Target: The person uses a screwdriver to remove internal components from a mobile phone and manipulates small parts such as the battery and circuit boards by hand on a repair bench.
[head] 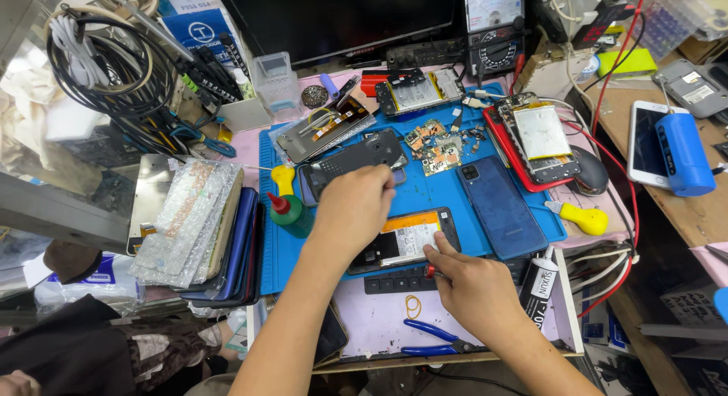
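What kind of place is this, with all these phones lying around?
Most likely a phone repair bench. Opened phones with bare insides lie on a blue work mat, loose circuit parts sit between them, and a meter stands behind.

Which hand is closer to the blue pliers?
Right. The right hand is just above the blue pliers at the bench edge; the left hand is farther up, over the opened phone.

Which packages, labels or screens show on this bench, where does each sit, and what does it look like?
Monitor: back centre, large dark rectangle, off.
Multimeter: right of the monitor, black body, pale dial face.
White phone: right-hand wooden shelf, dark screen, lying flat.
Blue-and-white card: back left, behind the cables.
Black tube: right of the right hand, white lettering.
Opened phone: under both hands, orange and white labels inside.
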